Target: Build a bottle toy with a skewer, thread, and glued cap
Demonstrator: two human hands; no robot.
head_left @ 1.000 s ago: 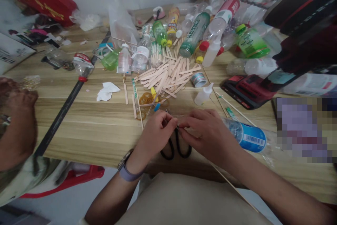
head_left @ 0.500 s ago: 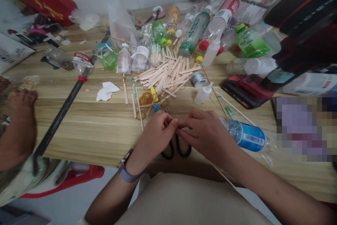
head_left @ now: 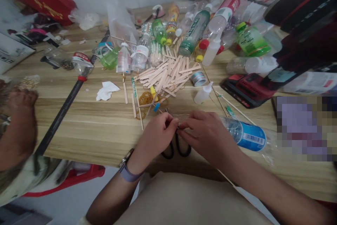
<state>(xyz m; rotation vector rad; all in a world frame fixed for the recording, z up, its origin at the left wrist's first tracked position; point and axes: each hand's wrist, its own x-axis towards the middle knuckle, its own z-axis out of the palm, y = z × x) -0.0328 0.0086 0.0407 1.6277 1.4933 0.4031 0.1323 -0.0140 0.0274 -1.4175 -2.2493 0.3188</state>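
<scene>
My left hand (head_left: 162, 130) and my right hand (head_left: 202, 130) meet fingertip to fingertip above the front part of the table. Both are closed in a pinch, and whatever lies between the fingertips is too small and hidden to name. Beneath them lies a pair of scissors (head_left: 183, 154), its black handle loops showing and its blades mostly covered by my left hand. A blue cap (head_left: 156, 107) sits just beyond my left fingers, near tan rubber bands (head_left: 144, 99). A plastic bottle with a blue label (head_left: 252, 136) lies by my right wrist.
Wooden craft sticks (head_left: 165, 75) are heaped ahead, with several bottles behind. A cordless drill (head_left: 263, 84) stands at right, a small squeeze bottle (head_left: 203, 93) nearer. On the left are a black bar (head_left: 63, 116), a crumpled tissue (head_left: 107, 90) and another person's hand (head_left: 22, 102).
My hands stay nearly in place, fingertips still together, with only a slight shift of the right fingers. Nothing else has visibly moved on the table.
</scene>
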